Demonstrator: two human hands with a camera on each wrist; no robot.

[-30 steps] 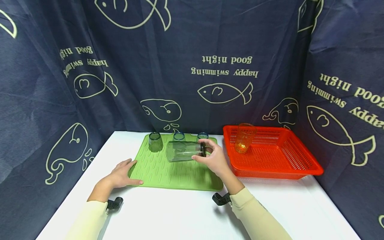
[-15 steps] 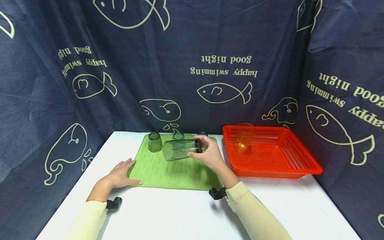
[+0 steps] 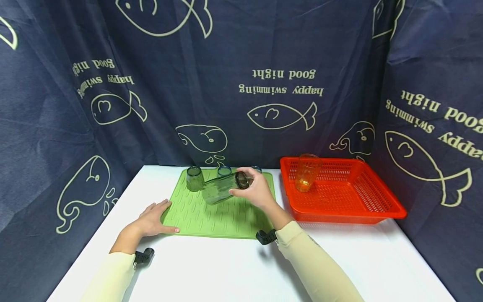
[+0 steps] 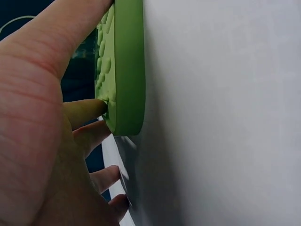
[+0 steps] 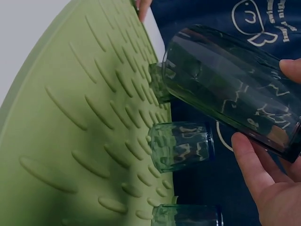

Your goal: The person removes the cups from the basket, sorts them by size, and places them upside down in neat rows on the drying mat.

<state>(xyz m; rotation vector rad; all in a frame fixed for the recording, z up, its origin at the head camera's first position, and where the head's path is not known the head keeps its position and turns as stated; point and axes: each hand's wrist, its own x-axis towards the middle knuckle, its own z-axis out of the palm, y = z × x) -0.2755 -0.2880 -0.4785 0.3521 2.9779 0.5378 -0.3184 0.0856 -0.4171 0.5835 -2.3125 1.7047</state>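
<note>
My right hand (image 3: 253,188) grips a tall green-tinted drinking glass (image 3: 220,188) near its thick dark base. The glass is tilted above a green drying mat (image 3: 211,222), mouth down to the left and base raised toward the hand. In the right wrist view, thumb and fingers pinch the glass (image 5: 225,84) from two sides, its wide mouth facing the mat. My left hand (image 3: 151,219) lies spread at the mat's front left corner; the left wrist view shows its fingertips (image 4: 96,108) at the mat's edge, some on the white table.
On the mat's back part stand a short green glass (image 3: 195,180), a blue-rimmed glass (image 3: 224,171) and another blue-rimmed glass (image 3: 257,169), partly hidden by the right hand. A red basket (image 3: 339,219) at the right holds an amber glass (image 3: 307,173). Dark curtains surround the table.
The right hand has moved left with the tall glass and tilted it further, turning its base up and toward the viewer. The left hand stays at the mat's corner.
</note>
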